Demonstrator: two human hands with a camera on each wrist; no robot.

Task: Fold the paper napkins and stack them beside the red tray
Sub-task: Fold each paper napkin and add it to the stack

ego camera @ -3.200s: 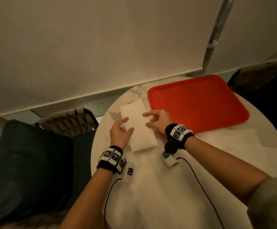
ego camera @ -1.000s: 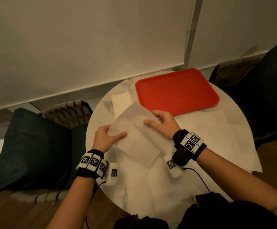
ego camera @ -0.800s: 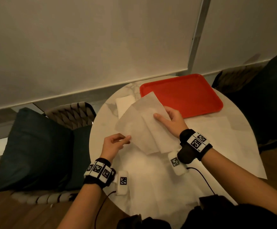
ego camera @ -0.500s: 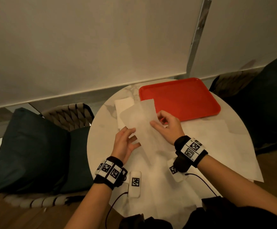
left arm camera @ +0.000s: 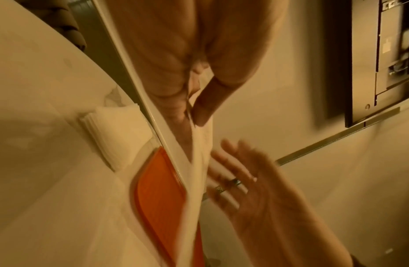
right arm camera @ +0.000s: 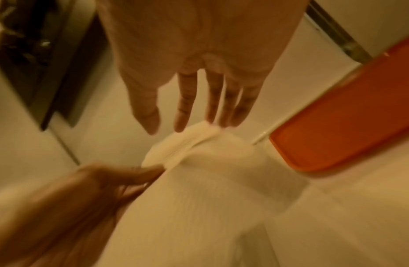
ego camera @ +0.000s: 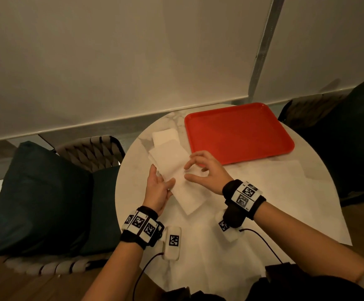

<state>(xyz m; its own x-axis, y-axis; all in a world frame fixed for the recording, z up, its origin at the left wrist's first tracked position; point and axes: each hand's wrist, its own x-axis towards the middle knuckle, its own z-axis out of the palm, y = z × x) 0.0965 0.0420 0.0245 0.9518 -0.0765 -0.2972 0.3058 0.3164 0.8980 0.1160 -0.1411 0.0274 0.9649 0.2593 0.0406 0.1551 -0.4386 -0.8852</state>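
Observation:
A white paper napkin (ego camera: 177,170), folded into a long strip, is held slightly above the round marble table (ego camera: 131,192), left of the red tray (ego camera: 237,133). My left hand (ego camera: 162,177) pinches its left edge between thumb and fingers, and the left wrist view shows that pinch on the napkin (left arm camera: 198,159). My right hand (ego camera: 189,170) hovers just right of the strip with relaxed, spread fingers (right arm camera: 185,115) and holds nothing. A small stack of folded napkins (ego camera: 164,135) lies beside the tray's left edge, behind the held strip.
Unfolded napkins lie flat on the table to the right (ego camera: 280,183) and toward the near edge (ego camera: 202,253). A woven chair with a dark cushion (ego camera: 46,192) stands left of the table, another dark chair (ego camera: 350,131) to the right. A wall runs behind.
The open napkin has been folded over into a narrow strip. My right hand let go of it and opened, while my left hand took hold of its left edge.

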